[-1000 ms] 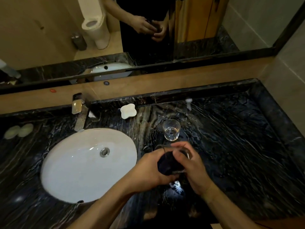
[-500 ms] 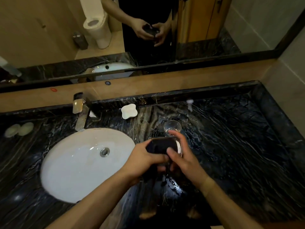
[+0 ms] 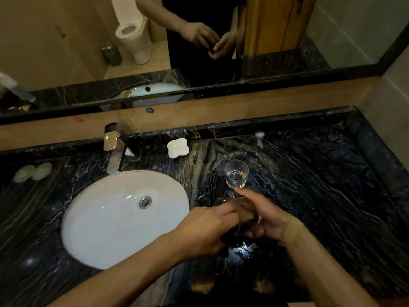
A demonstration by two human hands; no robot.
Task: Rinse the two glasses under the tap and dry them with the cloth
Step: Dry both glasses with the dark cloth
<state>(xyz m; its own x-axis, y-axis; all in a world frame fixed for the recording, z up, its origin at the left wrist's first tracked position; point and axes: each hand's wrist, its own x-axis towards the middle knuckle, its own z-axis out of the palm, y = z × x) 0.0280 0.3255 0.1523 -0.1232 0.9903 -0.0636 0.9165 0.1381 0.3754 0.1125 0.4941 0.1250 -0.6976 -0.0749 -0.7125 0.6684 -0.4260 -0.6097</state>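
One clear glass (image 3: 236, 176) stands upright on the black marble counter (image 3: 321, 196), just beyond my fingertips. The second glass (image 3: 252, 218) is held between my hands and is blurred, so only its faint outline shows. My right hand (image 3: 269, 216) grips it from the right. My left hand (image 3: 207, 228) holds the dark cloth (image 3: 229, 238), and its fingers press against the glass from the left. Most of the cloth is hidden under my hands. Both hands hover just right of the sink.
The white oval basin (image 3: 115, 220) lies to the left, with the chrome tap (image 3: 112, 151) behind it. A white soap dish (image 3: 177, 148) and a small white object (image 3: 259, 138) sit by the back ledge. Two pale round soaps (image 3: 33, 172) lie far left. A mirror runs behind.
My hands have turned around the held glass. The dark cloth, earlier covering the glass's top, now sits lower beneath my left hand. The standing glass has not moved.
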